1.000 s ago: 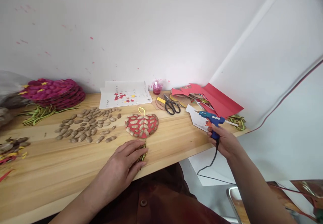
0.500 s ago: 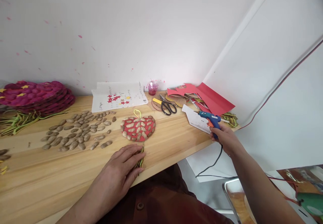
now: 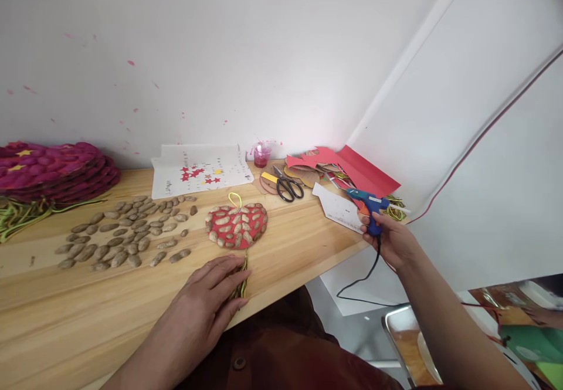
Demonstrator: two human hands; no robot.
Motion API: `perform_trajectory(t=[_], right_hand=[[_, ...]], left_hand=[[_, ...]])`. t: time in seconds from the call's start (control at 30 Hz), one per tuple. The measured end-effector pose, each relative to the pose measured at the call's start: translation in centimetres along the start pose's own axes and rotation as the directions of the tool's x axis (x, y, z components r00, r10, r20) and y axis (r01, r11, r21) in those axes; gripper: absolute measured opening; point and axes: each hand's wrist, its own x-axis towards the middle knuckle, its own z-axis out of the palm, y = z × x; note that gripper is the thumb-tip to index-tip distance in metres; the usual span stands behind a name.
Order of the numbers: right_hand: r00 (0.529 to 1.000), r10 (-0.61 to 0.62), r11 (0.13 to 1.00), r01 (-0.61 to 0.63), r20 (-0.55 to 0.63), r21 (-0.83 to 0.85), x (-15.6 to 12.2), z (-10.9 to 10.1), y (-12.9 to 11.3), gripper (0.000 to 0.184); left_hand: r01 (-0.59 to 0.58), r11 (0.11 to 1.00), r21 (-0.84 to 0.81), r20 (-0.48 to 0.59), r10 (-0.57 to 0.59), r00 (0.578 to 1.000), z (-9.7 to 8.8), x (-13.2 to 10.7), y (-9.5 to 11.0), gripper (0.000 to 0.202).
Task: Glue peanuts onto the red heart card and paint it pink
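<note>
My left hand (image 3: 206, 293) rests at the table's front edge, fingers and thumb closed about a green and brown tassel (image 3: 243, 284). Just above it lies a flat red ornament (image 3: 251, 240), covered with peanuts in rows and topped by a yellow loop (image 3: 235, 198). My right hand (image 3: 391, 238) grips a blue hot glue gun (image 3: 375, 203) by its handle, with the nozzle pointing left. Below the gun is a white paper sheet (image 3: 336, 209). A pale glue stick (image 3: 399, 207) sticks out of the gun's back.
Loose peanuts (image 3: 127, 231) spread over the table's left half. Purple ornaments (image 3: 57, 170) are stacked at far left. Behind stand star cut-outs on white paper (image 3: 171, 185), a cup of red liquid (image 3: 261, 155), black scissors (image 3: 289, 189) and red paper (image 3: 369, 170). The gun's cord (image 3: 358, 284) hangs off the edge.
The glue gun has turned a little in my right hand, its handle now more upright. My left hand stays on the tassel. The whole view has shifted slightly.
</note>
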Motion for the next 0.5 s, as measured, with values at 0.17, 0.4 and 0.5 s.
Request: perform_trajectory(t=[0.17, 0.4, 0.5], right_hand=[[0.997, 0.006, 0.999, -0.01, 0.081, 0.049, 0.3, -1.2, -0.4, 0.016], [0.968, -0.021, 0.999, 0.014, 0.251, 0.03, 0.1, -2.4, -0.4, 0.025], [0.973, -0.01, 0.999, 0.002, 0.233, 0.037, 0.1, -2.2, 0.2, 0.027]], left_hand=[[0.006, 1.0, 0.001, 0.011, -0.006, 1.0, -0.1, 0.0, 0.0, 0.034], [-0.002, 1.0, 0.018, -0.002, 0.002, 1.0, -0.1, 0.1, -0.1, 0.034], [-0.001, 1.0, 0.021, 0.009, 0.001, 1.0, -0.3, 0.4, 0.0, 0.033]])
